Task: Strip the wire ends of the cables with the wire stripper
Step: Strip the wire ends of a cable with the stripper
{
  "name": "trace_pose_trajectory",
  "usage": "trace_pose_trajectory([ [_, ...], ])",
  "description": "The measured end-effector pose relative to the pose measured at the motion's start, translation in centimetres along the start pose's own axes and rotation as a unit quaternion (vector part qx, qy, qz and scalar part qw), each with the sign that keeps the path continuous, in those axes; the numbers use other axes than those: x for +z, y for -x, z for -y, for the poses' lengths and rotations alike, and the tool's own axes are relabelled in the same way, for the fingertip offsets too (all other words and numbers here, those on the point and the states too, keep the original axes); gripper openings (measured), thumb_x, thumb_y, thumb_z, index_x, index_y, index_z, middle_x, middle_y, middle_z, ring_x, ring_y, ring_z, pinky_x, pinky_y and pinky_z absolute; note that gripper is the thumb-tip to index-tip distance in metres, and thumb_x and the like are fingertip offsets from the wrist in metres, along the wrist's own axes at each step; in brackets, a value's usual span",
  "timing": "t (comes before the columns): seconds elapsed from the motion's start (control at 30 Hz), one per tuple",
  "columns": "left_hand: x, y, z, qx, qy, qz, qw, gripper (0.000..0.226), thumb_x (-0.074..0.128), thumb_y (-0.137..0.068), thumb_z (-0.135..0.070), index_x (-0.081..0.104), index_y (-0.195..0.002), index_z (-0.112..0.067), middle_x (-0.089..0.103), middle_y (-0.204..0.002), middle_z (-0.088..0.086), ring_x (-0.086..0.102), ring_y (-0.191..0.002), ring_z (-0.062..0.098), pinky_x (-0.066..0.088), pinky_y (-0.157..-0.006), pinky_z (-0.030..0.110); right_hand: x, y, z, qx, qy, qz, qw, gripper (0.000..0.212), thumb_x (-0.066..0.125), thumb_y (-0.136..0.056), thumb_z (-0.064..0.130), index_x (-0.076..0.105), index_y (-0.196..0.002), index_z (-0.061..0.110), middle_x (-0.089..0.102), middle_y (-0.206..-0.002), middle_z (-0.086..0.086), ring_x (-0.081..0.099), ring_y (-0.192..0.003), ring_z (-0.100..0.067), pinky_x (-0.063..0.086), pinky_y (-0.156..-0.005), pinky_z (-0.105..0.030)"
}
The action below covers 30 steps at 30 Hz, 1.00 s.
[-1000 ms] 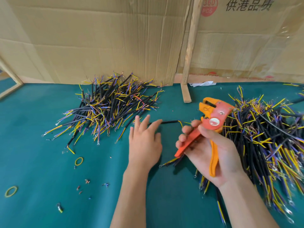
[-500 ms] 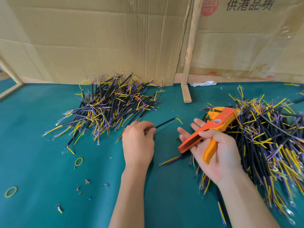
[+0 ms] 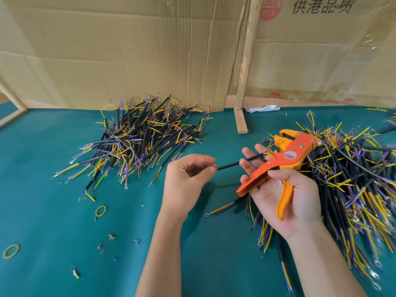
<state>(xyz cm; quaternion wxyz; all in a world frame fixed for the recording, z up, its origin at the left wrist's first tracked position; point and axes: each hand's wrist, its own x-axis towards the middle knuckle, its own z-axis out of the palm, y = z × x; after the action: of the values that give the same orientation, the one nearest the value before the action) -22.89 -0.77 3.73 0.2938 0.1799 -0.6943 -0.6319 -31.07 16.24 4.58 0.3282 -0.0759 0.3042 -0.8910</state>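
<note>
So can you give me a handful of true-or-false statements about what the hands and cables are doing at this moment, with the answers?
1. The right hand holds the orange wire stripper. True.
2. The left hand lies flat on the green table. False: it is raised and pinches one black cable by its near end.
3. The cable's far end, with its yellow wire, points toward the stripper's head. True.
4. There is only one pile of cables. False: one pile lies left of the hands and a second pile lies on the right.
5. The yellow rubber bands hang on the left wrist. False: they lie on the table.
</note>
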Motion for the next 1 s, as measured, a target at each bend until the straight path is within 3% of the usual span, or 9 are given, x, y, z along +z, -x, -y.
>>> trace_pose_trajectory([
  [0.13, -0.4, -0.2, 0.2, -0.013, 0.001, -0.043, 0.999, 0.026, 0.071, -0.083, 0.009, 0.076, -0.087, -0.015, 0.077, -0.082, 0.003, 0.069, -0.074, 0.010, 0.051, -0.071, 0.018, -0.4, 0.1, 0.6, -0.006, -0.044, -0.004, 0.999, 0.068, 0.049, -0.072, 0.007, 0.054, -0.140, 0.005, 0.062, -0.138, -0.021, 0.064, -0.124, -0.030, 0.055, -0.085, -0.037],
  [0.3, -0.7, -0.3, 1.0, -0.009, -0.133, -0.113, 0.985, 0.014, 0.084, -0.078, -0.013, 0.075, -0.080, -0.024, 0.072, -0.071, -0.014, 0.063, -0.063, 0.001, 0.049, -0.068, 0.015, -0.4, 0.0, 0.7, -0.011, -0.050, 0.007, 0.999, 0.066, 0.050, -0.071, 0.007, 0.055, -0.137, 0.006, 0.061, -0.137, -0.021, 0.061, -0.129, -0.032, 0.051, -0.089, -0.038],
  [0.37, -0.9, -0.3, 1.1, -0.014, -0.136, -0.146, 0.980, 0.015, 0.084, -0.078, -0.013, 0.075, -0.081, -0.024, 0.072, -0.071, -0.016, 0.063, -0.063, -0.001, 0.049, -0.069, 0.014, -0.4, 0.0, 0.7, -0.011, -0.049, 0.009, 0.999, 0.063, 0.048, -0.073, 0.007, 0.055, -0.135, 0.005, 0.063, -0.134, -0.021, 0.061, -0.128, -0.033, 0.052, -0.088, -0.038],
  [0.5, -1.3, -0.6, 1.0, -0.024, -0.037, -0.178, 0.983, 0.025, 0.070, -0.084, 0.007, 0.075, -0.087, -0.017, 0.075, -0.081, -0.005, 0.070, -0.074, 0.008, 0.056, -0.080, 0.026, -0.4, 0.0, 0.7, -0.016, -0.060, 0.012, 0.998, 0.060, 0.048, -0.073, 0.006, 0.057, -0.132, 0.004, 0.064, -0.132, -0.022, 0.062, -0.127, -0.033, 0.055, -0.087, -0.037],
  [0.67, -1.3, -0.6, 0.6, -0.029, 0.150, -0.217, 0.964, 0.021, 0.062, -0.085, 0.018, 0.070, -0.085, -0.002, 0.073, -0.085, 0.013, 0.072, -0.077, 0.018, 0.058, -0.074, 0.025, -0.3, -0.1, 0.9, -0.018, -0.071, 0.016, 0.997, 0.060, 0.047, -0.073, 0.007, 0.055, -0.132, 0.005, 0.064, -0.130, -0.023, 0.062, -0.127, -0.033, 0.056, -0.086, -0.037],
  [1.0, -1.3, -0.5, 0.4, -0.030, 0.156, -0.292, 0.943, 0.016, 0.076, -0.079, 0.009, 0.067, -0.076, -0.004, 0.067, -0.074, 0.013, 0.067, -0.067, 0.021, 0.059, -0.068, 0.027, -0.3, -0.1, 0.9, -0.018, -0.076, 0.033, 0.996, 0.060, 0.049, -0.072, 0.008, 0.055, -0.132, 0.005, 0.065, -0.126, -0.024, 0.061, -0.128, -0.034, 0.055, -0.085, -0.036],
])
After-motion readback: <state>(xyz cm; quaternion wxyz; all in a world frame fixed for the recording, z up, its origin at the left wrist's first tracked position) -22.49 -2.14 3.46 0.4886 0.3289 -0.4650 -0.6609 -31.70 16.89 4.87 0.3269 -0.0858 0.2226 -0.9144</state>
